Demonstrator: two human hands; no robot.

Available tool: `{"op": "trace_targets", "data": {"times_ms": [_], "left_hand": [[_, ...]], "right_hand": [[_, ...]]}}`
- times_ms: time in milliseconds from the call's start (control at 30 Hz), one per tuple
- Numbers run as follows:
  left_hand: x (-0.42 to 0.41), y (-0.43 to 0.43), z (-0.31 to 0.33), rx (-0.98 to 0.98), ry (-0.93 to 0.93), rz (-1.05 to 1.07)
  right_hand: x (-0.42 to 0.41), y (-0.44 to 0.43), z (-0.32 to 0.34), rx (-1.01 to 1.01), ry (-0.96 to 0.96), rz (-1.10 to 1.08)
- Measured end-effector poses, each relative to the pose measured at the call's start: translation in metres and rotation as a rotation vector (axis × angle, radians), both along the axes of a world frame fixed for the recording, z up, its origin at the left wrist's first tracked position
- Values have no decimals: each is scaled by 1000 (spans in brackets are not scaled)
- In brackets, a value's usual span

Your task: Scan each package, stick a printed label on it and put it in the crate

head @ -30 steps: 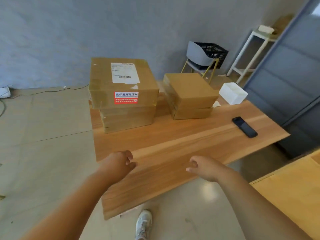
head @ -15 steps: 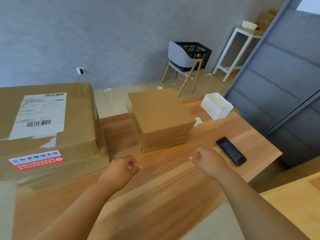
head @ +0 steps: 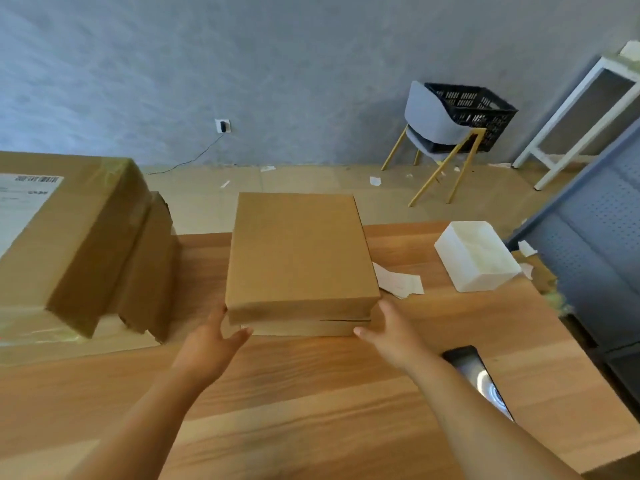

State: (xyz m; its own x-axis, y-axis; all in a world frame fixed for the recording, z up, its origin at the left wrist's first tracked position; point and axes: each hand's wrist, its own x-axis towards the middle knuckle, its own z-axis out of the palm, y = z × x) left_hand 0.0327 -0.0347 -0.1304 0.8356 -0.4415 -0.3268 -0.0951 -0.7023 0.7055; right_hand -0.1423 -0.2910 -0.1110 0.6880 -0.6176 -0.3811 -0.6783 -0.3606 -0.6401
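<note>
**Item: plain package (head: 298, 251).** Brown cardboard with no label showing on top. It sits on the wooden table (head: 311, 393) at 12 o'clock from the person, as the upper of two stacked flat boxes.

**Change noted.** A second ago both hands hung loosely curled over bare tabletop, short of the stack. They have since gone forward and opened onto its near corners. I take this as the start of the pick-up. Scanning, labelling and crating are all still to do.

**Left hand (head: 211, 337).** At 11 o'clock, spread. The fingers run up the stack's left side and the thumb lies across the lower front edge.

**Right hand (head: 391, 332).** At 1 o'clock, also spread and mirroring the left. The fingers are against the right side and the thumb points inward. Both forearms are stretched out low over the table. From here I cannot tell whether the hands are bracing the top box alone or both boxes.

**Also present.**
- Large taped cartons (head: 79, 244) at 9 o'clock, one bearing a printed label.
- Paper slips (head: 398, 282) just beside the stack at 1 o'clock.
- White box (head: 478, 258) at 2 o'clock.
- Phone (head: 478, 375) at 3 o'clock, near the right wrist.
- Black crate (head: 474, 112) on a grey chair (head: 433, 123), well apart beyond the table at 1 o'clock.
</note>
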Motion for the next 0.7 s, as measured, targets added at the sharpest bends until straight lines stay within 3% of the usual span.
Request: {"op": "trace_targets", "data": {"times_ms": [200, 400, 567, 700], "left_hand": [[-17, -8, 20, -193, -35, 92], [-31, -11, 79, -495, -209, 49], [-40, 0, 123, -681, -243, 145], [-55, 24, 132, -695, -271, 179]], "right_hand": [[-5, -20, 1, 97, -286, 33], [5, -27, 56, 170, -591, -26], [-1, -4, 118, 89, -797, 38], [-19, 26, 138, -13, -809, -61]]}}
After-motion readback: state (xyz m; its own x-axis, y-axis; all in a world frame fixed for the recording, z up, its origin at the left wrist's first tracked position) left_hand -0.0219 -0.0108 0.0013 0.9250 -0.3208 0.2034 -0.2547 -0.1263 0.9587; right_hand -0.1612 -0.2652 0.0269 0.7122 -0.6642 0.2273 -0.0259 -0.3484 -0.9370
